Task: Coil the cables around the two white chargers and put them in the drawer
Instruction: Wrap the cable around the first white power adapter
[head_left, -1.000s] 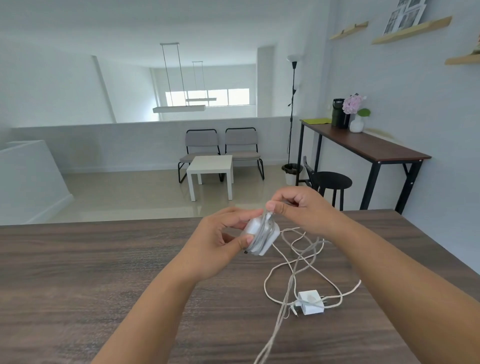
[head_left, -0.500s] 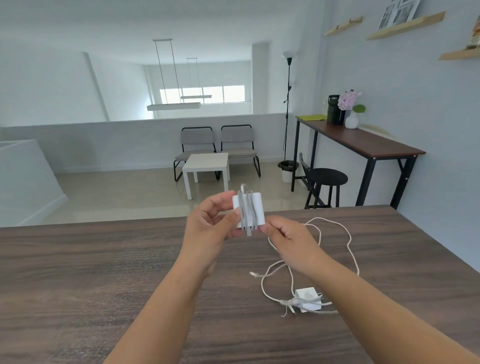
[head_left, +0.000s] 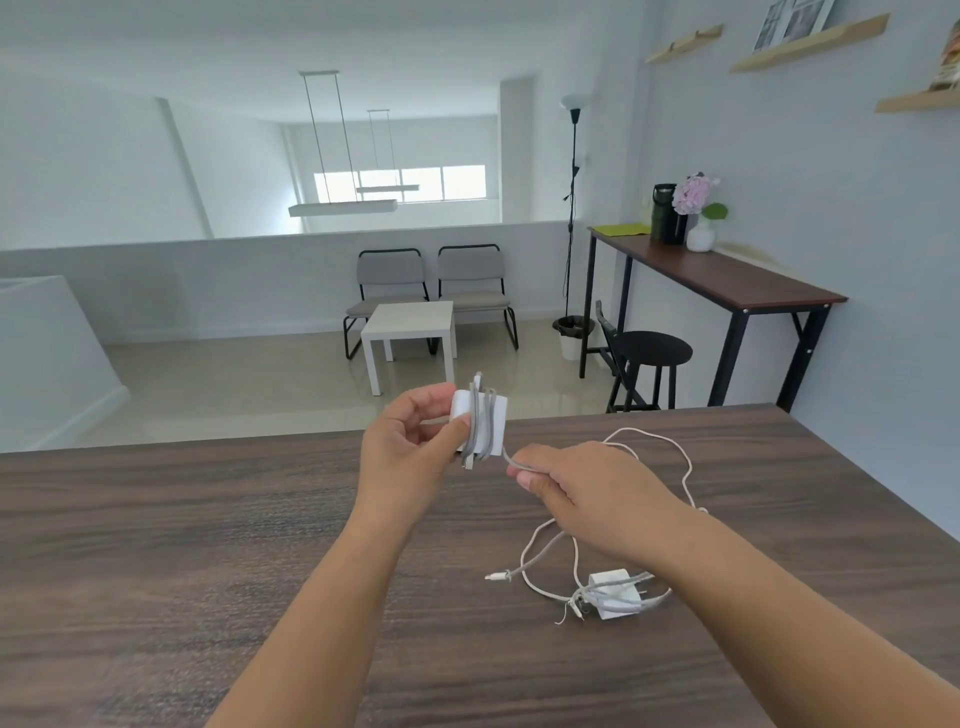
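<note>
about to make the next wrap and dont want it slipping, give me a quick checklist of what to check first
1. Left hand grips the white square charger with grey cable turns: ok.
2. Right hand pinches the grey braided cable close to the charger: ok.
3. Existing turns lie side by side, none slipping off: ok.
4. Trailing slack on the dark wooden table free of the thin white cable: cannot tell.
5. Second white charger lying on the table already coiled: not ok.
6. Drawer within reach: cannot tell, none in view.
</note>
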